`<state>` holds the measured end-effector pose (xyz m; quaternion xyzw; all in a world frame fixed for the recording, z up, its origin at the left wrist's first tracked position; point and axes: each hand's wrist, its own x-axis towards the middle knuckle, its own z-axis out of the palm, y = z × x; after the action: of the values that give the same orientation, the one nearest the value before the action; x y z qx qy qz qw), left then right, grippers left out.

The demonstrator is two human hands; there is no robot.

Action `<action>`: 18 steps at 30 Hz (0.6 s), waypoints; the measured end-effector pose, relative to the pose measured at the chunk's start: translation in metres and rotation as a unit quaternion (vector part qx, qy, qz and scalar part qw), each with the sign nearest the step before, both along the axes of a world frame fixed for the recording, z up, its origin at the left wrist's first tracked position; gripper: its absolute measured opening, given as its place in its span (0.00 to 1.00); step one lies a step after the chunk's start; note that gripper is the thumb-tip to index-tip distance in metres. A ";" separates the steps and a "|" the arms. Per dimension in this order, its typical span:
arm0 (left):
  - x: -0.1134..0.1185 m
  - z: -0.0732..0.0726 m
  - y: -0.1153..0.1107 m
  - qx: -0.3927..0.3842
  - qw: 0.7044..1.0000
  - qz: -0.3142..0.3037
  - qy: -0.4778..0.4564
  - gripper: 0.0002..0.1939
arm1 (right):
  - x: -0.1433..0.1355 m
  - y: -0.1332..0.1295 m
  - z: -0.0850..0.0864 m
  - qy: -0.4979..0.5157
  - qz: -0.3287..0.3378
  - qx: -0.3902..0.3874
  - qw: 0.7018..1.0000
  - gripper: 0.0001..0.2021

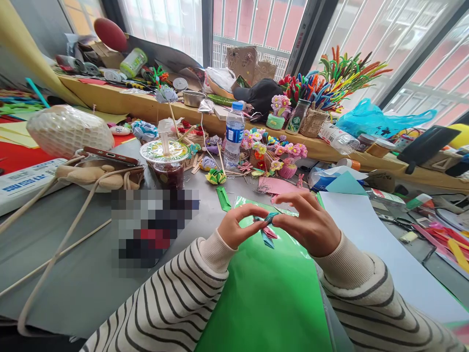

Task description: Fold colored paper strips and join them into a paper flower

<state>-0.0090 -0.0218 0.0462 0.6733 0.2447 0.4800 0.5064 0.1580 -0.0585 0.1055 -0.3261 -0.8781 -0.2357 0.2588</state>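
Observation:
Both hands meet over a green sheet point(271, 288) on the table. Between the thumb and fingers of my left hand point(240, 225) is a small folded paper piece point(269, 234) in blue and pink, with pleated parts hanging down. My right hand point(309, 222) pinches the blue end of the same piece, its upper fingers curled above. The fingertips hide part of the folds. Just beyond my left hand lies a green paper strip point(223, 198) below a yellow and green paper flower point(216, 176).
A lidded drink cup point(166, 166) and a water bottle point(233, 139) stand ahead. White paper point(381, 234) lies at the right, with scissors point(397, 222) beyond. A corded bag point(98, 176) with a phone point(111, 155) sits left. Pipe cleaners point(351, 73) fill a basket on the ledge.

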 end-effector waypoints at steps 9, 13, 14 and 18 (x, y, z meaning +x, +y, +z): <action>0.006 -0.016 0.010 -0.298 0.952 0.064 -0.023 0.20 | 0.003 -0.002 -0.035 0.013 0.013 0.056 0.998 0.10; 0.008 -0.017 0.012 -0.433 0.894 -0.023 -0.111 0.22 | 0.000 -0.003 -0.058 0.103 0.023 0.018 0.994 0.10; 0.008 -0.016 0.012 -0.440 0.887 -0.031 -0.134 0.22 | -0.002 -0.003 -0.061 0.127 0.026 0.018 0.991 0.11; 0.005 -0.015 0.009 -0.447 0.873 -0.034 -0.192 0.17 | -0.008 -0.007 -0.062 0.197 0.028 0.009 0.980 0.12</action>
<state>-0.0035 -0.0124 0.0311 0.2772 0.3084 0.4219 0.8063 0.1499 -0.0656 0.0432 -0.3390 -0.8168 -0.1669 0.4360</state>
